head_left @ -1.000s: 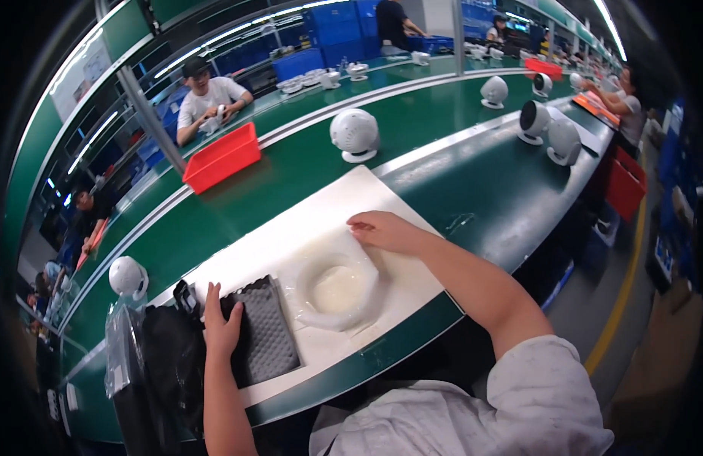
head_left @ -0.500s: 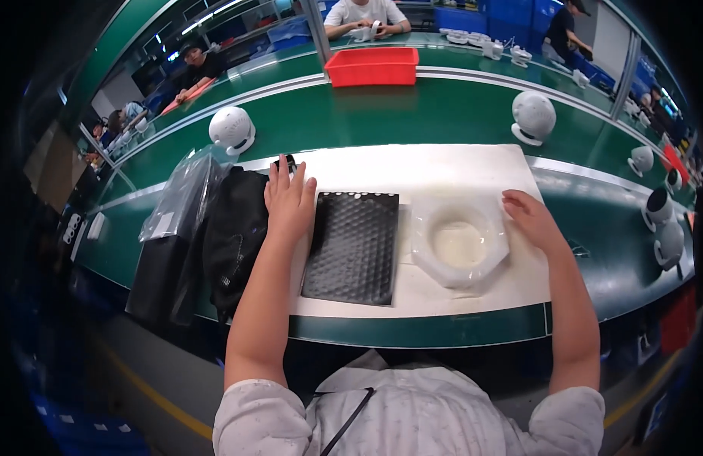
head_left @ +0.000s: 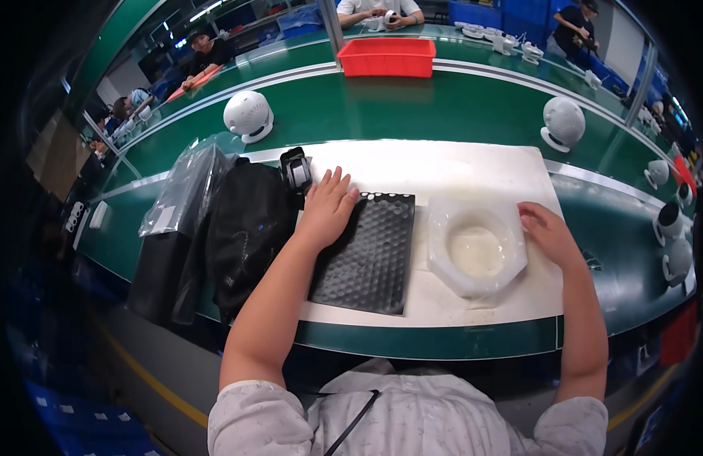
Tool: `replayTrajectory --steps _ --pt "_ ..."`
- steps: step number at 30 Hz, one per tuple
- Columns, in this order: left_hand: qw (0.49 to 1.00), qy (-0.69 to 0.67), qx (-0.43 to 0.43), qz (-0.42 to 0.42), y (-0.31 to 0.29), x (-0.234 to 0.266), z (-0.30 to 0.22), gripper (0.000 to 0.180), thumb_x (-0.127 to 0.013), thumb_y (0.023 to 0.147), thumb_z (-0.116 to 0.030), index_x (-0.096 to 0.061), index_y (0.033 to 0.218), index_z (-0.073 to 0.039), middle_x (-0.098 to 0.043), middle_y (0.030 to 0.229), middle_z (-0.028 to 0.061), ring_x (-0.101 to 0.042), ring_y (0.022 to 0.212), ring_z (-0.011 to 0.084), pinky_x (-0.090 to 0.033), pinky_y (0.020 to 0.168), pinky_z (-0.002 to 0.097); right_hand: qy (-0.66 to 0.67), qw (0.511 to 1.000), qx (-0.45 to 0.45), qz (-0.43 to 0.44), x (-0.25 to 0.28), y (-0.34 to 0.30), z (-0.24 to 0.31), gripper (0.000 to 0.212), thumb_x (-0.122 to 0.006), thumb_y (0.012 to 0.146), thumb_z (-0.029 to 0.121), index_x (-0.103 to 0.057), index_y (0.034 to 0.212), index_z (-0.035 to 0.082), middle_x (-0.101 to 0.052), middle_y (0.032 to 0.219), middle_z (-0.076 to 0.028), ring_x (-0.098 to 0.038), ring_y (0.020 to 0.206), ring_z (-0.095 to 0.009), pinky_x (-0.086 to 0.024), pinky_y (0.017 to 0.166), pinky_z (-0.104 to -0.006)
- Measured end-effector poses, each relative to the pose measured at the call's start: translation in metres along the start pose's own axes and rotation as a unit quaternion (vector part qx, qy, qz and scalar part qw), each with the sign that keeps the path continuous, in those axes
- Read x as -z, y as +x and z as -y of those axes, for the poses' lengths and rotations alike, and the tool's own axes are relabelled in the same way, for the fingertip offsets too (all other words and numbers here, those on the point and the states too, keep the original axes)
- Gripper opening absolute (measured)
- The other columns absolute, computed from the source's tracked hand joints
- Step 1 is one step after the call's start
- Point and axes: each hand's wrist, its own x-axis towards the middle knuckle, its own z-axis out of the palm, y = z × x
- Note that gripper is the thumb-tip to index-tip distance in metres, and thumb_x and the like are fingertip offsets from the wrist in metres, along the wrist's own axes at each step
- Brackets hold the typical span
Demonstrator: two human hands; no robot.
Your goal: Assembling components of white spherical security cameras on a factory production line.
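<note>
My left hand (head_left: pixel 328 207) lies with fingers stretched out over the upper left corner of a black dimpled sheet (head_left: pixel 366 254), perhaps bubble wrap. Nothing is gripped in it. Just beyond its fingertips, a small black device with a grey face (head_left: pixel 296 172) rests against a black cloth bag (head_left: pixel 249 228). On the right, my right hand (head_left: pixel 547 234) is at the right edge of a translucent white, many-sided block (head_left: pixel 441 262) with a round hollow. Its fingers are slightly bent and appear to touch the block's edge without gripping it. Sheet and block lie side by side on a white board (head_left: pixel 442 171).
Clear plastic bags (head_left: pixel 185 190) lie over a dark box (head_left: pixel 155 277) at far left. White round cameras on stands (head_left: pixel 249 115) (head_left: pixel 564 121) stand on the green table (head_left: pixel 412 110) beyond the board. A red bin (head_left: pixel 387 59) sits farther back. Other people work across the line.
My left hand has moved right, off the bag's edge and onto the black sheet, uncovering the small device. My right hand stays beside the white block. The whole view has shifted slightly.
</note>
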Motion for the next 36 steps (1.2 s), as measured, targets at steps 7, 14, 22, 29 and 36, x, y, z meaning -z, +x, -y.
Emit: replayTrajectory --steps 7,14,22,29,36 --pt "0.999 0.035 -0.002 -0.004 0.001 0.000 -0.001 0.049 -0.031 0.090 -0.038 -0.037 0.125 -0.004 -0.025 0.136 0.0146 -0.019 0.128 0.0268 -0.013 0.102 0.0402 -0.008 1.000 0.006 0.001 -0.003 0.000 0.006 0.027 -0.047 0.085 0.010 -0.050 0.109 -0.001 -0.055 0.103 -0.008 -0.051 0.095 -0.014 -0.040 0.083 -0.0251" --pt "0.998 -0.010 -0.022 -0.057 -0.002 0.000 -0.004 0.046 -0.040 0.087 -0.033 -0.041 0.121 -0.002 -0.027 0.134 0.0181 -0.021 0.126 0.0319 -0.015 0.101 0.0435 0.012 1.000 -0.014 0.001 -0.003 -0.002 0.006 0.027 -0.048 0.084 0.008 -0.049 0.109 -0.001 -0.054 0.103 -0.010 -0.050 0.096 -0.016 -0.039 0.086 -0.0260" --pt "0.998 -0.042 0.024 -0.046 -0.002 0.003 -0.005 0.045 -0.039 0.088 -0.033 -0.041 0.121 -0.003 -0.026 0.135 0.0181 -0.022 0.125 0.0318 -0.015 0.101 0.0416 -0.007 1.000 0.024 0.016 0.000 -0.004 0.009 0.031 -0.047 0.084 0.008 -0.046 0.114 -0.001 -0.053 0.104 -0.011 -0.049 0.098 -0.018 -0.038 0.086 -0.0269" --pt "0.993 -0.062 -0.009 -0.095 -0.010 0.008 -0.019 0.041 -0.043 0.087 -0.027 -0.042 0.120 -0.003 -0.024 0.136 0.0174 -0.019 0.126 0.0330 -0.013 0.101 0.0417 -0.004 1.000 0.019 0.023 0.001 -0.003 0.012 0.032 -0.046 0.084 0.007 -0.044 0.116 0.000 -0.053 0.104 -0.012 -0.049 0.099 -0.018 -0.038 0.086 -0.0270" --pt "0.995 -0.056 -0.052 -0.058 -0.022 0.014 -0.047 0.040 -0.045 0.085 -0.026 -0.044 0.119 -0.005 -0.023 0.136 0.0173 -0.019 0.126 0.0329 -0.012 0.101 0.0426 0.005 1.000 0.013 0.021 0.000 -0.003 0.011 0.035 -0.047 0.084 0.007 -0.043 0.118 0.001 -0.051 0.107 -0.013 -0.048 0.102 -0.019 -0.038 0.087 -0.0284"
